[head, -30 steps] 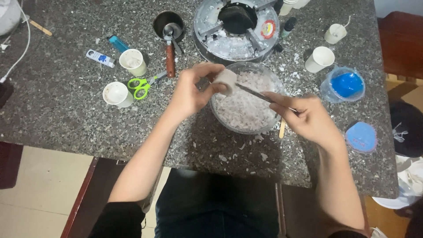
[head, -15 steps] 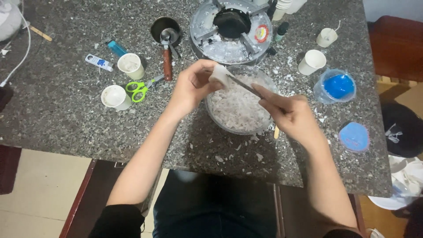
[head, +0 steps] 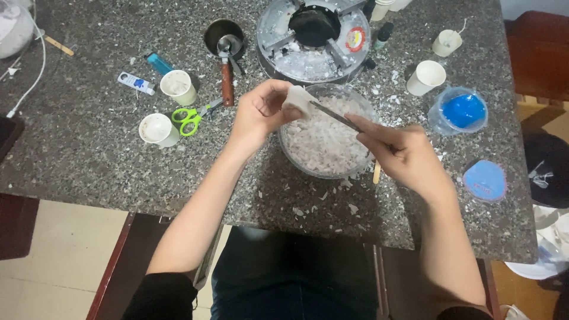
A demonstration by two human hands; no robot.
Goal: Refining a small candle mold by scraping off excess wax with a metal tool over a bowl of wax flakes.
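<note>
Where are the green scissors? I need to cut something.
In the head view, the scissors lie on the table left of the left hand, between two white cups and next to the ladle's wooden handle.

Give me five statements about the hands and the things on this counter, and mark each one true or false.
1. The left hand holds a white chunk over the glass bowl. True.
2. The right hand is empty. False: it holds a thin knife whose tip meets the white chunk.
3. The glass bowl is filled with pale shavings. True.
4. The green-handled scissors lie to the right of the bowl. False: they lie to its left, between two small white cups.
5. The blue lid sits on the container with blue contents. False: the lid lies apart on the counter, nearer the person.
</note>
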